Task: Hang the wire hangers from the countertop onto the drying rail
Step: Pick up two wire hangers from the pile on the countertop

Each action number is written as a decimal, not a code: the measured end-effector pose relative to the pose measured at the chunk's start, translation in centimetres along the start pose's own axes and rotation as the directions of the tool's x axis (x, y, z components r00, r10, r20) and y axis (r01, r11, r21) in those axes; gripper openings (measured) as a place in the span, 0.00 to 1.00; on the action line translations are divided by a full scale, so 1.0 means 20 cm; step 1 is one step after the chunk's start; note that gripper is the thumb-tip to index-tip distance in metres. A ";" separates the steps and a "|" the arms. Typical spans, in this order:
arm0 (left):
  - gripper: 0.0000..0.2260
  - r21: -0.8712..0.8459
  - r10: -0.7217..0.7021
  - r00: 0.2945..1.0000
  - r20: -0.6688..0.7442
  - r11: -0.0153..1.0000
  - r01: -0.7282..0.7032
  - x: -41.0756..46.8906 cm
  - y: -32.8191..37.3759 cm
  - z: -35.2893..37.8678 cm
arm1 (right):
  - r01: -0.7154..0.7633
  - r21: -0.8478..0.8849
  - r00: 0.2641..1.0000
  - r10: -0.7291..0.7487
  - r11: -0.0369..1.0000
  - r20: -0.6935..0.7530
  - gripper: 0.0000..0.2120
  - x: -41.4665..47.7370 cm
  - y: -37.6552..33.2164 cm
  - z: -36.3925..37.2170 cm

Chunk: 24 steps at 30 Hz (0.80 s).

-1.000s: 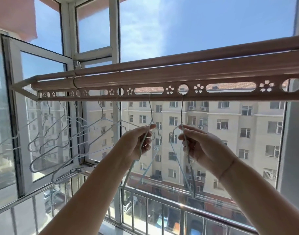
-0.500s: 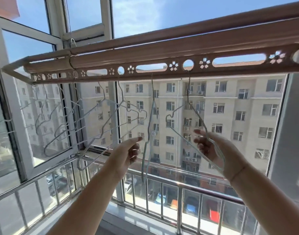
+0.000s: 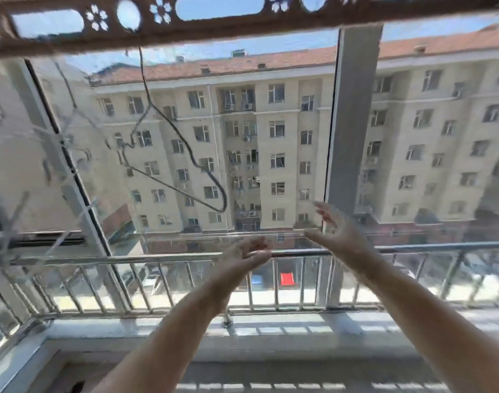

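Wire hanger [image 3: 145, 80]: 1 newly hung on drying rail [image 3: 242, 26], step done; left hand [image 3: 242, 256], right hand [image 3: 336, 234] withdrawn, grips spread, empty.

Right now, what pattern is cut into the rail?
Flower shapes, round holes and long slots cut through the brown rail, seen in the head view.

Drying rail [image 3: 242, 26]: is showing reddish brown, pierced with flower cut-outs, round holes and long slots. Wire hanger [image 3: 224, 194]: is reading dark grey. Balcony railing [image 3: 157, 258]: is gleaming silver. Building opposite [image 3: 271, 143]: is showing cream walls under an orange-red tiled roof [image 3: 214, 66].
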<state>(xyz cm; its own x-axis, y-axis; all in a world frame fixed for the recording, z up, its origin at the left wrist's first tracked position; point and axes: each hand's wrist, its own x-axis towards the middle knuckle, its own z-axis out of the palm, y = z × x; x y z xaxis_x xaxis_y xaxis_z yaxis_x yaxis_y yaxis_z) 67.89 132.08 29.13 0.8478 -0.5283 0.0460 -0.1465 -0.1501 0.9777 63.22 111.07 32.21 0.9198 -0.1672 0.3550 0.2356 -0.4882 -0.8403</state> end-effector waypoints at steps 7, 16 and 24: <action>0.27 0.050 0.086 0.969 0.233 0.994 -0.100 0.15 0.07 0.62 | -0.062 -0.137 0.988 0.041 0.989 -0.148 0.37 -0.26 0.33 -0.52; 0.30 0.055 0.091 0.920 0.380 0.991 -0.120 0.26 0.17 1.62 | -0.215 -0.144 0.942 0.166 0.966 -0.293 0.40 -0.74 0.73 -1.33; 0.31 -0.007 0.103 0.849 0.519 0.993 -0.116 0.28 0.18 2.55 | -0.369 -0.128 0.845 0.275 0.920 -0.459 0.37 -1.25 1.03 -2.05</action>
<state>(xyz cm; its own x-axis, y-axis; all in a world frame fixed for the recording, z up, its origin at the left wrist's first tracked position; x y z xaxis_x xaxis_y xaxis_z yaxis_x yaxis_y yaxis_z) 46.05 86.00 22.47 0.4403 -0.8972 0.0334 -0.2399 -0.0818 0.9674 32.23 69.95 22.79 0.6979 -0.6685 0.2569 -0.1629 -0.4975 -0.8520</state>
